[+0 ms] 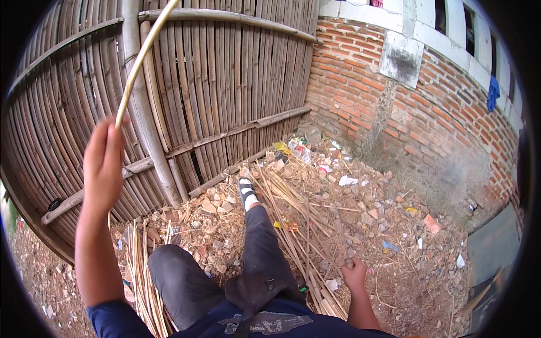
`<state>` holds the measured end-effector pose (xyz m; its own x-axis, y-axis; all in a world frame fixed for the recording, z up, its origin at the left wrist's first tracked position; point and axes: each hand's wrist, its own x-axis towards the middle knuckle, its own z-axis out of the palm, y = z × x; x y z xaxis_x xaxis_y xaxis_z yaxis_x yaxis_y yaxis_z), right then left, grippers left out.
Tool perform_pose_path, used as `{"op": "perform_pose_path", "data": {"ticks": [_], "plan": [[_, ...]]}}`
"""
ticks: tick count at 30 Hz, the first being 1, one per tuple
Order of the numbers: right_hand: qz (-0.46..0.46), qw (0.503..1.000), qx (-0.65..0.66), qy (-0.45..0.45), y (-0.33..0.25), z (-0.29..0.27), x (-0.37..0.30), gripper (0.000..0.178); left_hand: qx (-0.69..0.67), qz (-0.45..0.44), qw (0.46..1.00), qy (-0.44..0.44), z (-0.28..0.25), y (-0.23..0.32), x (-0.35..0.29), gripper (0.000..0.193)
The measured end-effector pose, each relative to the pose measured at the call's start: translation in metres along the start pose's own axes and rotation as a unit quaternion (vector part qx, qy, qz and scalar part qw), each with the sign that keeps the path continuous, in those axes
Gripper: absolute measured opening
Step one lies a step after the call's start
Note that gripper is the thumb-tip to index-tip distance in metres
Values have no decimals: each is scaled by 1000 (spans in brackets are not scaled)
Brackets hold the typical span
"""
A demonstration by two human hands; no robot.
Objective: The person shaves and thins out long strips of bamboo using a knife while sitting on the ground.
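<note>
The bamboo strip (141, 59) rises in a curve from my left hand (103, 163), which is clenched around its lower end, in front of the bamboo fence (225, 84). My right hand (355, 273) is down at the ground, closed on thin sticks (304, 225) lying over rubble (383, 219) beside the brick wall (394, 96).

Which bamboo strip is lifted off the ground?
The long pale bamboo strip gripped in the raised left hand, curving up past the fence; the other strips lie on the rubble.
</note>
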<state>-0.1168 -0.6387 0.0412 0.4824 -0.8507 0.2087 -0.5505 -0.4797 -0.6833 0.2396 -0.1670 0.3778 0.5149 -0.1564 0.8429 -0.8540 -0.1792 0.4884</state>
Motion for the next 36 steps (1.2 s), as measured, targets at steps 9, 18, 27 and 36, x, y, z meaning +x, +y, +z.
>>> {"op": "perform_pose_path", "data": {"ticks": [9,18,27,36], "plan": [[-114,991,65,8,-95,-13,-2,34,109,-302,947,-18,-86,-51,-210,23],[-251,956,120,-93,-241,25,31,41,100,-381,919,-3,-79,-61,-301,27],[-428,818,90,-373,-331,154,18,37,256,-376,885,-99,-60,-50,-367,26],[-531,717,-24,-451,-325,268,28,46,372,-371,837,-155,-14,-29,-363,20]]}}
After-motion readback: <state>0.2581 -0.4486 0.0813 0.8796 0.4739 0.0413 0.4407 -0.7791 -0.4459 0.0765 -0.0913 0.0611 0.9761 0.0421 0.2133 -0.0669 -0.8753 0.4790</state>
